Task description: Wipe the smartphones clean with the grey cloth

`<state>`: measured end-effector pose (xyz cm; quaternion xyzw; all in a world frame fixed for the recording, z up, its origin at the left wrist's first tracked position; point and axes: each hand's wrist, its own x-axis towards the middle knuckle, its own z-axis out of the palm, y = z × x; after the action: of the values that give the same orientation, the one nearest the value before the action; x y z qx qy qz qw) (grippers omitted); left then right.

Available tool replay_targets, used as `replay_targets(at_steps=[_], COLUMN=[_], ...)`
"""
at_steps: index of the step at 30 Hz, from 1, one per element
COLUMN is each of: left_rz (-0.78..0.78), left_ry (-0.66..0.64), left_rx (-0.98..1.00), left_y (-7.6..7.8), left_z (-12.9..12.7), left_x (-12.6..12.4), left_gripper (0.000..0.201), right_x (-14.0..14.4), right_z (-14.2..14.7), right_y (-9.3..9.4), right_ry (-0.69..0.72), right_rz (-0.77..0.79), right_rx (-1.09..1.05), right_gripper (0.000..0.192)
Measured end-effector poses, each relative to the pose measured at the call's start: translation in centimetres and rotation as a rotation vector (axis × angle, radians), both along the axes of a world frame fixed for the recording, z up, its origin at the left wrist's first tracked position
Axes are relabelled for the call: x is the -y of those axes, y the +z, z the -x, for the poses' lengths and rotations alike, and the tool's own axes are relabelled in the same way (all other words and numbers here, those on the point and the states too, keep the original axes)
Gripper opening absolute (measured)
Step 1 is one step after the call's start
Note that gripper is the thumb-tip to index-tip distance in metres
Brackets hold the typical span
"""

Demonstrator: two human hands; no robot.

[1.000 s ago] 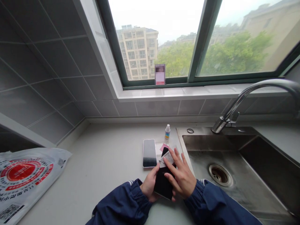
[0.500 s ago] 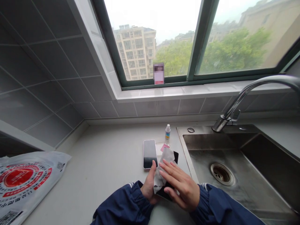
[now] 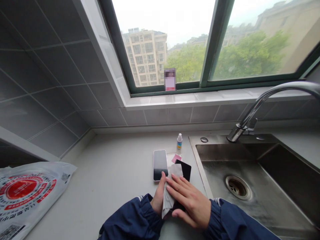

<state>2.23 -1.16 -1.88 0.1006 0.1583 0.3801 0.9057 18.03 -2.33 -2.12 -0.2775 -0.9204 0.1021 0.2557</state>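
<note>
The black phone (image 3: 183, 173) sits on the counter (image 3: 112, 173) just left of the sink (image 3: 250, 186), right against its rim. Its long axis runs from the person up toward the window, tilted a bit so the far end leans toward the sink. Only that far end shows; the near half is under the cloth and the hands.

The left hand (image 3: 158, 196) grips the phone's left edge, thumb up along the side next to the cloth, fingers tucked underneath where I can't see them. The right hand (image 3: 190, 200) lies flat with the fingers together and extended, pressing the grey cloth (image 3: 170, 190) down onto the phone's face. The fingertips point left, away from the sink. The cloth hangs crumpled from under those fingers down toward the sleeves.

Further from the sink, just left of the black one, there's a 2nd phone (image 3: 160, 164) with a white rim, screen up, dark, lying flat with its long axis pointing nearly straight at the window. Between the 2, at the far ends, a bit of pink paper (image 3: 176, 158) pokes out. A small bottle (image 3: 179, 141) stands upright near the sink's back left corner. A printed bag (image 3: 27, 191) lies way off to the left, well apart from the sink.
</note>
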Motion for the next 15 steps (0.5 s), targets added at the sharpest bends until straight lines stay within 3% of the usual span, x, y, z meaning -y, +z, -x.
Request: replay_targets(at_steps=[4,8,9,11,13,15], left_rz=[-0.053,-0.119,-0.128,-0.120,-0.044,0.049], left_ry=[-0.018,-0.278,-0.290,-0.181,-0.047,-0.004], left_rx=[-0.024,-0.141,-0.148,-0.109,-0.067,-0.063], left_y=[-0.3,-0.6,-0.6,-0.5,-0.4,-0.4], left_z=[0.1,0.4,0.4,0.3,0.1,-0.1], left_x=[0.1,0.7,0.7,0.7,0.6,0.3], left_gripper=[0.078,0.106,0.106,0.093,0.078,0.076], right_x=[-0.8,-1.9,-1.9,-1.4,-0.7,-0.1], right_z=[-0.6,-1.7,-1.7,-1.4,-0.8,-0.3], right_y=[-0.4,-0.6,-0.5,0.0,0.5,0.9], right_ry=[-0.044,-0.155,-0.165,-0.134,-0.012,0.083], right_rz=[-0.021,-0.046,-0.045,-0.024,0.009,0.033], right_rx=[0.014,0.031,0.034,0.036,0.045,0.036], right_gripper=[0.057,0.056,0.057,0.059,0.063,0.066])
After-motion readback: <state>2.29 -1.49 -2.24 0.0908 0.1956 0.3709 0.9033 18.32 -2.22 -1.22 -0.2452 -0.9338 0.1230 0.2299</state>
